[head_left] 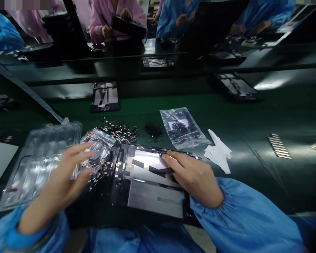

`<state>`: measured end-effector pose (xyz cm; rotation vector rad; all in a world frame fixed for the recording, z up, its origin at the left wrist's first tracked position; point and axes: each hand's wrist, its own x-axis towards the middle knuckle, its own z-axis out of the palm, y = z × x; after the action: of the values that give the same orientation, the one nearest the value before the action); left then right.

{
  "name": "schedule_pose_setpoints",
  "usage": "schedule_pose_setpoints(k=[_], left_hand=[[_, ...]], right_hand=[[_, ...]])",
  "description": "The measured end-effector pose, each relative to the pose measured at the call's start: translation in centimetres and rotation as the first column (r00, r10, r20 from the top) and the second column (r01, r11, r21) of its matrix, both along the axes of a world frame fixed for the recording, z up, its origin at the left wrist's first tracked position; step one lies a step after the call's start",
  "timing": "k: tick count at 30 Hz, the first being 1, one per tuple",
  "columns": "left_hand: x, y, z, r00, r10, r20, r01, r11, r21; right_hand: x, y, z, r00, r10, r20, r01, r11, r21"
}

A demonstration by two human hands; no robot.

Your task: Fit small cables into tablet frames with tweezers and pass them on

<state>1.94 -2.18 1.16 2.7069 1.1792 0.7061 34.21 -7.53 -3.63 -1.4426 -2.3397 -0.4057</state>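
While the right hand (195, 177) curls over the tablet (155, 197), lower centre, grip unclear, the left hand (64, 175) spreads, seemingly empty, lower left; loose wires (120, 133) by the tablet's corner could snag if it slides.

Tablet (152, 193) blocks the middle; passable above thin tool (257, 154) between white scraps (218, 152) and metal strips (279, 146)

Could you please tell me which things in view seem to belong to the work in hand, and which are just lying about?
Likely part of the work:
open tablet, under the right hand
bag of small parts, by the left hand
loose parts beside that bag

Probably just lying about:
white scrap, right of the tablet
row of shiny strips, farther right
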Motion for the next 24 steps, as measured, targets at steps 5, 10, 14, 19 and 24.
schedule_pose_setpoints(k=[5,10,14,19,24], left_hand=[[10.3,4.0,-1.3,0.845,-0.510,-0.163,0.503,0.860,-0.082],[13.8,5.0,-2.9,0.758,-0.631,-0.163,0.626,0.775,-0.089],[13.6,5.0,-3.4,0.787,-0.612,-0.083,0.596,0.788,-0.154],[13.2,5.1,-3.5,0.790,-0.610,-0.065,0.596,0.788,-0.153],[13.3,5.0,-3.8,0.742,-0.638,-0.205,0.636,0.767,-0.087]], right_hand=[[0.1,0.2,0.3,1.000,0.009,0.016,-0.008,1.000,-0.027],[-0.2,0.4,0.4,1.000,-0.001,0.013,0.002,0.998,-0.056],[-0.1,0.0,0.3,1.000,0.000,-0.030,-0.001,1.000,-0.030],[0.9,-1.7,0.4,0.995,-0.028,-0.094,0.018,0.994,-0.107],[1.9,-3.1,0.5,0.998,-0.066,-0.002,0.066,0.995,-0.073]])
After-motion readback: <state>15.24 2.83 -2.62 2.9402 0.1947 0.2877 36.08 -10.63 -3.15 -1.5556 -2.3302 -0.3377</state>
